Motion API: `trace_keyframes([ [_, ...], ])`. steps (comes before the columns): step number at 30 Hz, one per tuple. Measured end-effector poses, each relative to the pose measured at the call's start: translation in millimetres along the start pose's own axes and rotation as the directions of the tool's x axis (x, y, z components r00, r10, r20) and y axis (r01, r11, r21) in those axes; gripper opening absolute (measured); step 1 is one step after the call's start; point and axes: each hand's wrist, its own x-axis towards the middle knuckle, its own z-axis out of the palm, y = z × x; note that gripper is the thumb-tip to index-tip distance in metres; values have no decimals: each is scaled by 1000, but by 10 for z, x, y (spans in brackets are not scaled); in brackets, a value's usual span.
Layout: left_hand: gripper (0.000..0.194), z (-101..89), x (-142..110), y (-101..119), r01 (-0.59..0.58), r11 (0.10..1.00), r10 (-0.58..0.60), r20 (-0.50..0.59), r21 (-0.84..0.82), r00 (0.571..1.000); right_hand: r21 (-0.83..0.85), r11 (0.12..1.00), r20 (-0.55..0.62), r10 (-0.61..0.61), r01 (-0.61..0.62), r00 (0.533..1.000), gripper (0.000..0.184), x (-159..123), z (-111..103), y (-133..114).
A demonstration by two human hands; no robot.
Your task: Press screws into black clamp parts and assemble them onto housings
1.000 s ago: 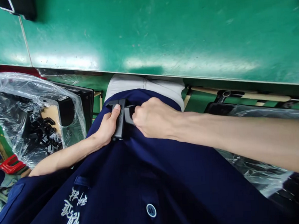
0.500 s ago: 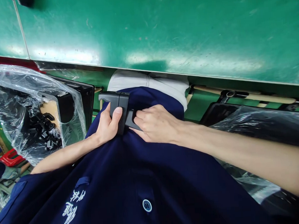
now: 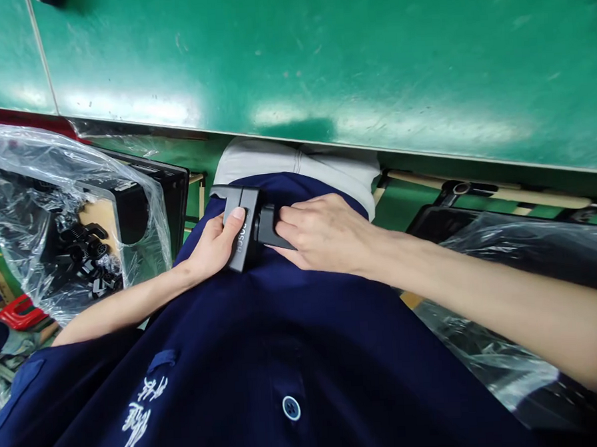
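In front of my lap, my left hand (image 3: pixel 213 244) is closed round a black plastic housing (image 3: pixel 244 234), its thumb pressed on the front face beside pale lettering. A curved arm of the housing sticks out at its upper left. My right hand (image 3: pixel 324 234) grips a smaller black plastic block (image 3: pixel 267 226) on the housing's right side, with fingers curled over its outer end. The block sits right up against the housing; whether they are joined, I cannot tell. The fingers of my left hand behind the housing are hidden.
A green worktable (image 3: pixel 320 55) runs across in front of me. At left, a black crate (image 3: pixel 174 190) lined with clear plastic (image 3: pixel 145 258) holds several small black parts (image 3: pixel 87 251). Another plastic-covered bin (image 3: pixel 530 245) stands at right, by a tan tube rail (image 3: pixel 542 196). A person (image 3: pixel 14 338) is at far left.
The housing has turned so its lettered face shows. My right hand and the smaller block have shifted slightly right and up, with both hands keeping their grip.
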Motion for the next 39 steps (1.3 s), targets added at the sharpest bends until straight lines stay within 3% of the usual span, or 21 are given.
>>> trace_keyframes([
  [9, 56, 32, 31, 39, 162, 979, -165, -8, -120, 986, 181, 970, 9, 166, -164, 986, 36, 107, -55, 74],
  [13, 52, 56, 55, 18, 168, 977, -175, -44, -129, 984, -13, 992, 143, 124, -123, 982, 27, 159, -73, 52],
  [15, 49, 72, 84, 4, 221, 964, -231, -54, -146, 972, -140, 988, 233, 101, -70, 967, 21, 198, -73, 38],
  [18, 41, 90, 131, 17, 334, 924, -347, -42, -186, 937, -258, 966, 334, 59, 31, 941, 26, 258, -80, 26],
  [22, 34, 90, 158, 72, 377, 899, -392, -25, -225, 920, -328, 940, 352, 28, 95, 936, 30, 328, -122, 32],
  [25, 38, 83, 147, 66, 394, 889, -412, -32, -233, 911, -256, 961, 379, -4, 109, 925, 29, 364, -169, 48],
  [28, 49, 81, 108, 5, 293, 938, -315, -99, -183, 944, -104, 994, 403, 22, 21, 915, 21, 348, -201, 43],
  [30, 56, 83, 67, -40, 119, 986, -136, -154, -115, 979, -22, 999, 381, 55, -50, 923, 27, 304, -206, 20],
  [33, 61, 84, 4, -83, -82, 996, 75, -163, -34, 984, 36, 996, 340, 65, -82, 938, 34, 220, -197, -28],
  [36, 59, 71, -12, -98, -160, 987, 162, -158, 22, 974, 16, 997, 310, 64, -72, 949, 30, 174, -177, -66],
  [39, 52, 49, 53, -94, -184, 981, 191, -189, 54, 963, -106, 994, 262, 27, 1, 965, 21, 186, -134, -75],
])
